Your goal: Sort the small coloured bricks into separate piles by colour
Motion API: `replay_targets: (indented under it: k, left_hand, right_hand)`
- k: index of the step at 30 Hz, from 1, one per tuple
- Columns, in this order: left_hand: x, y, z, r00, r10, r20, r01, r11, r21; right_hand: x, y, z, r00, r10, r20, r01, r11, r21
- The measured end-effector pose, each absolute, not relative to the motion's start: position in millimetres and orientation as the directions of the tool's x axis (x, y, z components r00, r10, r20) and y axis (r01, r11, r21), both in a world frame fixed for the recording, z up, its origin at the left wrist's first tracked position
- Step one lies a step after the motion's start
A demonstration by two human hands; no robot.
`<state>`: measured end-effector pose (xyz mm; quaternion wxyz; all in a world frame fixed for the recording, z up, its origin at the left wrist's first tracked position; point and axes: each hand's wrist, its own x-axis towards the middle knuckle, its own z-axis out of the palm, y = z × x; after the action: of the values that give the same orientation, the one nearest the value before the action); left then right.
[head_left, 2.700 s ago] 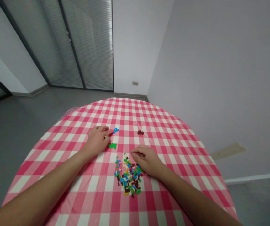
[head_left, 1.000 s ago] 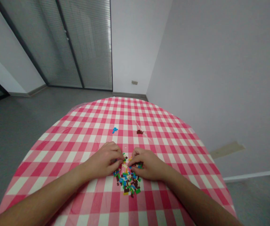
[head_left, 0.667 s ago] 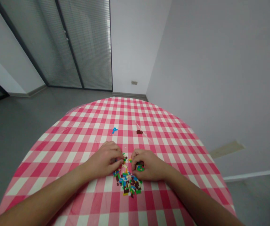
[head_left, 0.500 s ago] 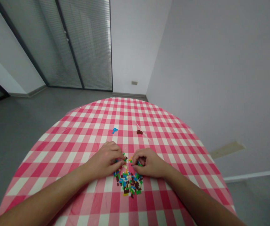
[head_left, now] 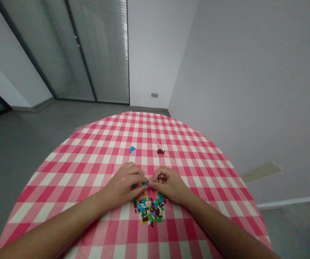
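Note:
A loose pile of small building bricks in blue, green, brown, white and yellow lies in front of me on the table. Just beyond it, my left hand is closed, thumb and fingers pinching a tiny blue brick. From the other side my right hand reaches in with thumb and index finger pressed together at that same spot. Whether a piece sits in the right fingertips is too small to make out. Some bricks are partly hidden under both hands.
A red-and-white checked tablecloth covers the rounded table. Farther out lie a small blue brick cluster and a dark brown one. Glass panels with blinds stand beyond the table, and a plain wall rises on the right.
My right hand has moved left and my left hand slightly right, so their fingertips now meet. Bricks formerly under the right fingers show at the pile's right edge.

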<state>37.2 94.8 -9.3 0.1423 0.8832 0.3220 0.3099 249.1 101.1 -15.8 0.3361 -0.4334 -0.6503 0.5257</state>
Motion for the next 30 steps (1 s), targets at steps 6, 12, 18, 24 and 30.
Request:
replay_targets:
  k: [6,12,18,24,30]
  left_hand:
    - [38.0,94.4,-9.3,0.591,0.662,0.461,0.496,-0.749,0.439]
    - [38.3,94.2,-6.6,0.58,0.672,0.461,0.52,-0.74,0.426]
    - [18.9,114.3,-12.1,0.351,0.794,0.496,0.655,-0.587,0.476]
    - [-4.1,138.2,-19.0,0.169,0.891,0.42,0.745,-0.395,0.538]
    - [-11.4,148.5,-25.7,0.148,0.913,0.38,0.8,-0.337,0.497]
  right_hand:
    - [248.9,100.4,-13.6,-0.398,0.917,-0.017,0.216,0.076,-0.973]
    - [249.0,101.3,-18.2,-0.392,0.92,-0.005,0.218,0.087,-0.972]
    - [250.0,104.1,-18.0,-0.323,0.946,-0.012,0.262,0.077,-0.962]
    - [251.1,105.7,-17.4,-0.306,0.952,-0.01,0.303,0.088,-0.949]
    - [252.3,106.3,-18.7,-0.324,0.946,-0.018,0.315,0.09,-0.945]
